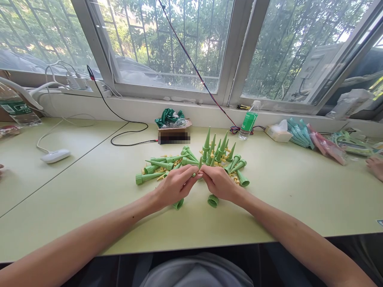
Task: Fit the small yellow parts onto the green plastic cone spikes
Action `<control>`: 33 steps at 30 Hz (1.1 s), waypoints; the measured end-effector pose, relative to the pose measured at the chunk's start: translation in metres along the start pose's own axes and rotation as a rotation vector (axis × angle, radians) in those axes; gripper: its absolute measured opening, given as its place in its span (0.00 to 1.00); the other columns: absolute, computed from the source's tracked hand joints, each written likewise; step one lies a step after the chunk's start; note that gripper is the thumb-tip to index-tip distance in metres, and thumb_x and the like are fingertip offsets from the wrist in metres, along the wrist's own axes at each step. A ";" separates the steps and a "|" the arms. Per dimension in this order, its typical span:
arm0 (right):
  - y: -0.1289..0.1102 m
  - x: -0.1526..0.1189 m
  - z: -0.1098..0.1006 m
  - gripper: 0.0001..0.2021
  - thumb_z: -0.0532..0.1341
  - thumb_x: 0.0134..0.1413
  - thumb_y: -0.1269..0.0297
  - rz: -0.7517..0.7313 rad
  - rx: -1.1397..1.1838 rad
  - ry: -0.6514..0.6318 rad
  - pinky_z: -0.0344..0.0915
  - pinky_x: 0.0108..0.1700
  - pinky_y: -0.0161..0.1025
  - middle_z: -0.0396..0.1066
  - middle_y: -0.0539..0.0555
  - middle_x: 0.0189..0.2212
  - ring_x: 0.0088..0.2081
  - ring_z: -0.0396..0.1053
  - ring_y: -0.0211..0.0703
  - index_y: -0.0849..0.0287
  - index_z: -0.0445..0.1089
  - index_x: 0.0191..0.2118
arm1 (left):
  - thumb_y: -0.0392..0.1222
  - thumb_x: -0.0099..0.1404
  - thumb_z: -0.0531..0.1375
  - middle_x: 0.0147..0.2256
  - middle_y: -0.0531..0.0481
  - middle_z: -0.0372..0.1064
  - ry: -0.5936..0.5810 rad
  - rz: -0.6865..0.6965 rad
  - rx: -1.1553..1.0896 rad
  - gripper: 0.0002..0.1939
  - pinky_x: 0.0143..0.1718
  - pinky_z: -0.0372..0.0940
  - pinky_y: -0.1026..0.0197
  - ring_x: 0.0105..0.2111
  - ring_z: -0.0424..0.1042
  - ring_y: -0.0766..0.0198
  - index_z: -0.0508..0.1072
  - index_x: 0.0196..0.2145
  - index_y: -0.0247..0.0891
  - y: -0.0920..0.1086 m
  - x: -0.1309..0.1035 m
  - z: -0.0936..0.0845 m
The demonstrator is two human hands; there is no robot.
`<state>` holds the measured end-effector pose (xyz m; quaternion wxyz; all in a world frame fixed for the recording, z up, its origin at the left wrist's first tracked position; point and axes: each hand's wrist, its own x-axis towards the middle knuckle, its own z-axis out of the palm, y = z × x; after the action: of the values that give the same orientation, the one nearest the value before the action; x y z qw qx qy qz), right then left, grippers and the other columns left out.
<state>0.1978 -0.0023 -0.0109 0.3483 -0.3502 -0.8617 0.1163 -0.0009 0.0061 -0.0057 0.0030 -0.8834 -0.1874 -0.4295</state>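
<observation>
My left hand (173, 183) and my right hand (220, 182) meet at the fingertips, just above the table. Both are closed in a pinch around a small green plastic watering spike (200, 163); its tip shows between them, while the fingers hide most of it. Behind the right hand, several green spikes (207, 141) stand upright with small yellow valve pieces (220, 156) among them. More green spikes (160, 164) lie in a loose heap beyond the left hand. A green threaded cap end (213, 201) lies below the right hand, and another (178, 204) is partly covered by the left.
Toward the window stand a small cardboard box (174, 129) with green plastic, a water bottle (248, 121) and a tissue pack (279, 131). A white mouse (55, 156) and a black cable (131, 122) lie leftward. Another person's hand (376, 167) rests at the right edge.
</observation>
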 end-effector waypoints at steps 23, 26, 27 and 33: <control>0.002 0.002 0.007 0.15 0.47 0.70 0.62 0.068 -0.004 0.117 0.51 0.28 0.34 0.59 0.48 0.22 0.22 0.52 0.36 0.56 0.55 0.28 | 0.33 0.67 0.56 0.28 0.54 0.68 -0.029 -0.171 -0.020 0.08 0.24 0.62 0.68 0.20 0.63 0.72 0.67 0.44 0.38 0.004 0.003 0.000; 0.002 0.002 0.007 0.15 0.47 0.70 0.62 0.054 -0.014 0.129 0.50 0.28 0.34 0.58 0.47 0.22 0.22 0.51 0.36 0.56 0.55 0.28 | 0.32 0.67 0.55 0.31 0.53 0.68 -0.030 -0.149 -0.018 0.09 0.24 0.61 0.68 0.21 0.63 0.72 0.67 0.45 0.39 0.002 0.001 0.000; 0.002 0.002 0.007 0.15 0.47 0.70 0.62 0.051 -0.015 0.130 0.50 0.28 0.34 0.57 0.47 0.22 0.23 0.51 0.36 0.56 0.54 0.28 | 0.32 0.68 0.55 0.31 0.52 0.68 -0.030 -0.144 -0.020 0.10 0.24 0.61 0.68 0.22 0.63 0.72 0.67 0.46 0.39 0.001 0.001 0.000; 0.001 0.002 0.007 0.15 0.46 0.70 0.62 0.052 -0.014 0.121 0.50 0.28 0.34 0.56 0.47 0.22 0.22 0.51 0.36 0.56 0.53 0.28 | 0.31 0.68 0.53 0.33 0.49 0.70 -0.010 -0.073 -0.019 0.13 0.25 0.62 0.67 0.26 0.66 0.69 0.68 0.49 0.40 0.000 0.001 0.001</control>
<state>0.1925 0.0006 -0.0157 0.3943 -0.3812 -0.8304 0.0980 0.0000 0.0067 -0.0054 -0.0219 -0.8780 -0.2155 -0.4269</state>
